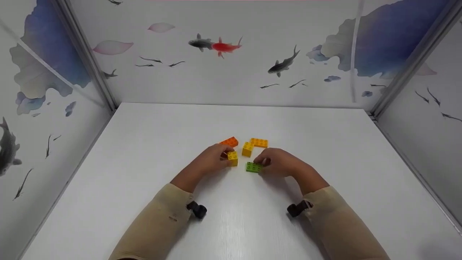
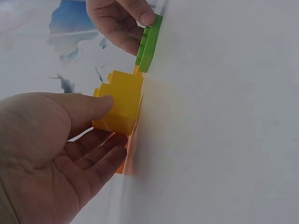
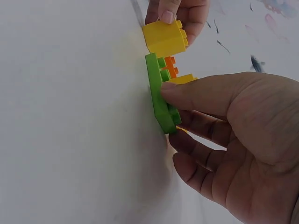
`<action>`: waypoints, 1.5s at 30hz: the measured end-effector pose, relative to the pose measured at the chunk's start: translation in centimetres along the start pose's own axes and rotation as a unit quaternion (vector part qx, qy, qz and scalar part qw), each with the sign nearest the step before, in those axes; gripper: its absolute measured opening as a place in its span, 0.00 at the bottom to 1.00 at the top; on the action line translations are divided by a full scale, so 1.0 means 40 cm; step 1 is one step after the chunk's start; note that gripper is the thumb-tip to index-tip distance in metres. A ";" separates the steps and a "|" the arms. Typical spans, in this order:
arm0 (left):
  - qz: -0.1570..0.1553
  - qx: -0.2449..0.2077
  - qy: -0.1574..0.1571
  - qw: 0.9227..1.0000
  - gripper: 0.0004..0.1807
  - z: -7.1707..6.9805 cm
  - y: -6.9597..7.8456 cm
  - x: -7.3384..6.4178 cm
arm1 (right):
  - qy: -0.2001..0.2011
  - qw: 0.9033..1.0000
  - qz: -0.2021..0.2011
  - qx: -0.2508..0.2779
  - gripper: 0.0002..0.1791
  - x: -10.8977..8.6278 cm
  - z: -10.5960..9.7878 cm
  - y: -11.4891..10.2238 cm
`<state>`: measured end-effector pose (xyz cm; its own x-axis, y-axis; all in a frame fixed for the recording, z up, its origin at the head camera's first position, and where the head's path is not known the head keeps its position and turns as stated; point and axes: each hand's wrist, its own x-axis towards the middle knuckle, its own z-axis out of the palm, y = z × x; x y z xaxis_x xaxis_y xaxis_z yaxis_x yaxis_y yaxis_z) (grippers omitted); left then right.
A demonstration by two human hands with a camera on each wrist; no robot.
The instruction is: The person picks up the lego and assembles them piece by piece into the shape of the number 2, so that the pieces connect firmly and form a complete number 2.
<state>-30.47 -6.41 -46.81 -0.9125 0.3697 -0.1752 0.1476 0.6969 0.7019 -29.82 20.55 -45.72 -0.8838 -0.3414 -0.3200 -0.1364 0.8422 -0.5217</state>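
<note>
Between thumb and fingers, my left hand (image 1: 213, 159) pinches a chunky yellow toy brick (image 1: 232, 159). In the left wrist view the thumb presses the near face of that yellow brick (image 2: 119, 100), and the other fingers curl behind it. My right hand (image 1: 280, 163) pinches a flat green brick (image 1: 252, 167) by its right end, studs up. The right wrist view has the thumb on the green brick (image 3: 156, 88) beside its studs, with fingertips at its end. A small gap separates the two held bricks, both low over the table.
Just beyond the hands, a second chunky yellow brick (image 1: 247, 149) stands next to a flat yellow brick (image 1: 260, 142). An orange brick (image 1: 231, 141) lies behind my left hand, partly covered. Printed wall panels (image 1: 231, 83) border the white table (image 1: 231, 224).
</note>
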 end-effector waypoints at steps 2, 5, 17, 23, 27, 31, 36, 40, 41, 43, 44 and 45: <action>0.000 -0.006 0.004 1.000 0.23 -0.009 -0.004 -0.007 | -0.001 1.000 0.000 -0.003 0.18 0.003 0.004 -0.010; -0.006 -0.013 0.009 1.000 0.23 -0.022 -0.009 -0.018 | -0.004 1.000 -0.010 -0.008 0.18 0.006 0.011 -0.025; 0.002 -0.024 0.016 1.000 0.21 -0.070 -0.024 -0.066 | 0.001 0.999 -0.044 -0.019 0.17 0.024 0.042 -0.100; 0.023 -0.019 0.008 1.000 0.22 -0.086 -0.033 -0.082 | 0.003 0.996 -0.089 -0.017 0.18 0.046 0.063 -0.130; 0.023 -0.019 0.008 1.000 0.22 -0.095 -0.032 -0.091 | -0.004 0.995 -0.096 -0.004 0.18 0.060 0.075 -0.147; 0.019 -0.013 -0.003 1.000 0.21 -0.095 -0.029 -0.095 | -0.005 0.995 -0.095 -0.001 0.18 0.069 0.084 -0.153; 0.024 0.002 -0.018 1.000 0.20 -0.085 -0.030 -0.092 | 0.004 0.995 -0.096 0.008 0.18 0.074 0.093 -0.144; 0.018 0.009 -0.022 1.000 0.19 -0.073 -0.036 -0.085 | 0.005 0.996 -0.087 0.017 0.18 0.074 0.099 -0.134; 0.018 0.011 -0.022 1.000 0.19 -0.070 -0.037 -0.082 | 0.007 0.996 -0.085 0.019 0.18 0.074 0.100 -0.132; 0.019 0.011 -0.021 1.000 0.19 -0.066 -0.039 -0.078 | 0.010 0.996 -0.083 0.022 0.18 0.073 0.100 -0.129; 0.019 0.011 -0.020 1.000 0.19 -0.065 -0.040 -0.076 | 0.012 0.996 -0.082 0.024 0.18 0.073 0.100 -0.128; 0.020 0.009 -0.020 1.000 0.19 -0.064 -0.039 -0.075 | 0.014 0.996 -0.081 0.025 0.19 0.073 0.099 -0.127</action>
<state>-28.92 -10.19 -45.62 -0.8895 0.4220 -0.1751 0.1914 0.6922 0.6959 -29.92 13.63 -47.15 -0.8640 -0.4594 -0.2061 -0.2568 0.7542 -0.6044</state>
